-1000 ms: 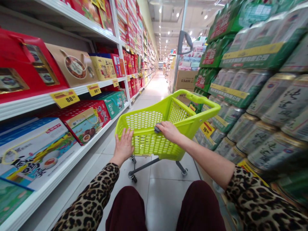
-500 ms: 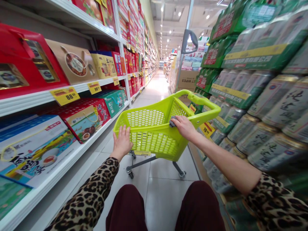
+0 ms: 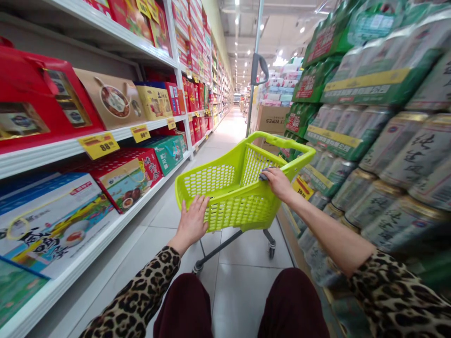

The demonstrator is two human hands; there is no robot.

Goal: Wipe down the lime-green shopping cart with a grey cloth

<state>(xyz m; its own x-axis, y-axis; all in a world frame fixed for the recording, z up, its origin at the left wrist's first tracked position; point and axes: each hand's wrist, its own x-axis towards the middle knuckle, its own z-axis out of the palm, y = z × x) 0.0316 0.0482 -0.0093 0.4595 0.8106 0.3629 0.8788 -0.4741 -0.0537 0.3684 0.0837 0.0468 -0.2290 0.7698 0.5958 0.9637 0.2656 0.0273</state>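
Note:
A lime-green perforated plastic shopping cart (image 3: 229,211) on small wheels stands in front of me on the tiled floor. My left hand (image 3: 192,220) has its fingers over the cart's near rim. My right hand (image 3: 278,184) lies on the cart's right rim, pressing a small grey cloth (image 3: 264,176) under its fingertips. Leopard-print sleeves cover both forearms, the right one pushed back to show bare skin. The cart's basket shows nothing inside it.
White shelves (image 3: 91,145) of boxed gift sets with yellow price tags line the left. Stacked green-wrapped trays of cans (image 3: 387,178) rise close on the right. A tiled aisle (image 3: 229,131) runs ahead past a metal pole (image 3: 252,94) and cardboard cartons.
The cart has swung slightly, its rear moving right and its far handle drawing inward. Both hands have shifted right with it, and the view has turned a little.

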